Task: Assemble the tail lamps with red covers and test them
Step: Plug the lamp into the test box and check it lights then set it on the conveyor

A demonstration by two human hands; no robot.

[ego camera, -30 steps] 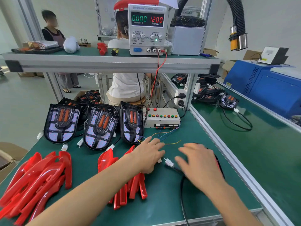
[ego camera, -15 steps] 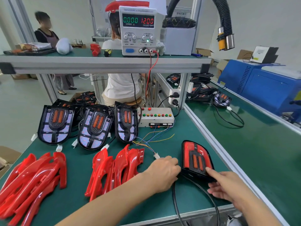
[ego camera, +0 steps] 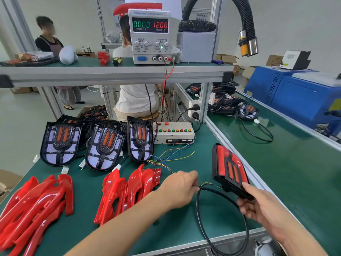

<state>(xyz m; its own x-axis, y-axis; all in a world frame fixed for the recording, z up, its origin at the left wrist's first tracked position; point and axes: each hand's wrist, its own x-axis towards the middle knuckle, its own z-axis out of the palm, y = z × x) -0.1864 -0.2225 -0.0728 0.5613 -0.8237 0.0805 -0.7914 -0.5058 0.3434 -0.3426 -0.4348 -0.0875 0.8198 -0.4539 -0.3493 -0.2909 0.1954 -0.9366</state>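
My right hand [ego camera: 258, 206] grips the near edge of an assembled tail lamp with a red cover [ego camera: 227, 169], tilted up off the green bench. Its black cable [ego camera: 219, 209] loops to my left hand [ego camera: 180, 187], which is closed around the cable's connector end where the coloured test wires [ego camera: 166, 159] meet it. Those wires run to the test box with coloured buttons [ego camera: 173, 133]. Three uncovered lamp bases [ego camera: 103, 146] lean at the back left. Loose red covers lie in two piles, one [ego camera: 129, 189] beside my left forearm and one [ego camera: 35, 206] at the far left.
A power supply [ego camera: 150, 36] on the upper shelf reads 0.000 and 12.00. Aluminium rails [ego camera: 234, 150] edge the bench on the right; beyond lies a second green bench with more lamps [ego camera: 247, 110] and a blue machine [ego camera: 302, 97]. Two people are behind the shelf.
My right hand has lifted and tilted the covered lamp up from lying flat on the bench. My left hand stays closed on the connector end, now a little farther left of the lamp.
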